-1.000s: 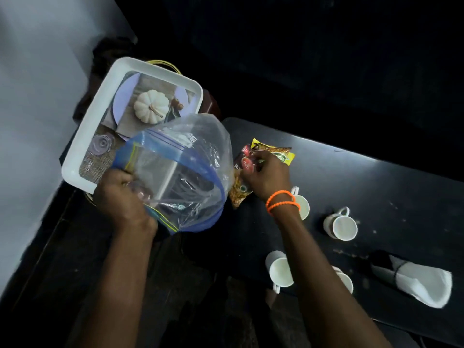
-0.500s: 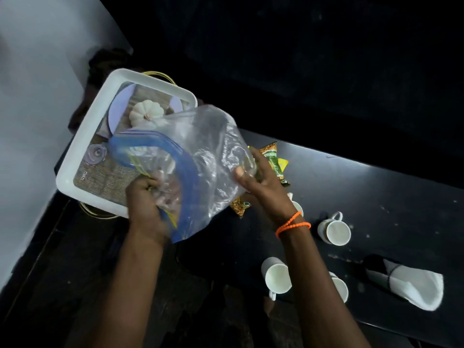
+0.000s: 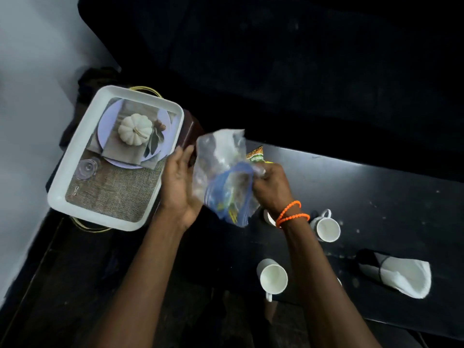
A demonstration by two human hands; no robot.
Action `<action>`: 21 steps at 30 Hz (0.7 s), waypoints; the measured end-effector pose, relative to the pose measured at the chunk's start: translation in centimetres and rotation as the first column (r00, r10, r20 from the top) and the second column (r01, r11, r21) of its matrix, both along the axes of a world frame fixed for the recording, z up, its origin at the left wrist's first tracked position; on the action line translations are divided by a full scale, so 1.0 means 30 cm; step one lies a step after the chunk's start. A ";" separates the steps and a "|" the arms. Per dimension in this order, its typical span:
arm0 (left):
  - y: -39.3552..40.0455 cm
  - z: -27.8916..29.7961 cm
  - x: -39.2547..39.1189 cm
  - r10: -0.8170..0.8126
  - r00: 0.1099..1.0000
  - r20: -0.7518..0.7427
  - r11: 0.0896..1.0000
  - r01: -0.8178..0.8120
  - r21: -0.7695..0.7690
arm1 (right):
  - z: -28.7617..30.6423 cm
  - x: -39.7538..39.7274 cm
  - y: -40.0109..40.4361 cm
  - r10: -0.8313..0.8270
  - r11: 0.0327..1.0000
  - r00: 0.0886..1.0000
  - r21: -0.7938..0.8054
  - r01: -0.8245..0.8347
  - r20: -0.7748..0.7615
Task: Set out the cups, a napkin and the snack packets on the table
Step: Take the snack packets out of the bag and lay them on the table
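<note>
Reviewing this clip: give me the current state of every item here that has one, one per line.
Left hand: open, palm beside the bag.
Right hand: gripping the bag.
Zip bag: crumpled, held above the table edge.
Snack packet: on the table, mostly hidden.
Cups: upright, empty.
Napkin: rolled, lying on the table.
White tray: resting beside the table.

The tray lies left of the table, which bears cups and napkin
</note>
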State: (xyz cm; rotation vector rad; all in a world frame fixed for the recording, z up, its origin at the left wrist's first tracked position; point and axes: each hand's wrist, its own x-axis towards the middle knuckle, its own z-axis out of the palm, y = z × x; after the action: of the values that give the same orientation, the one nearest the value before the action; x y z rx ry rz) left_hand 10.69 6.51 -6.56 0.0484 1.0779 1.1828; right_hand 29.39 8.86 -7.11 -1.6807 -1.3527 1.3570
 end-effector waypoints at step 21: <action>-0.010 0.104 0.691 -0.586 0.695 0.417 0.800 0.578 0.160 | 0.137 0.479 -0.191 -0.288 0.951 0.913 0.022 0.307 -0.289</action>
State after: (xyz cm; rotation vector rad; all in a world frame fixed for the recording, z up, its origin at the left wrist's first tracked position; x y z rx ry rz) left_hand 31.41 6.21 -3.45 0.1169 0.5638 0.5692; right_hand 43.76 3.12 -2.99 -1.5071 -0.9261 1.2973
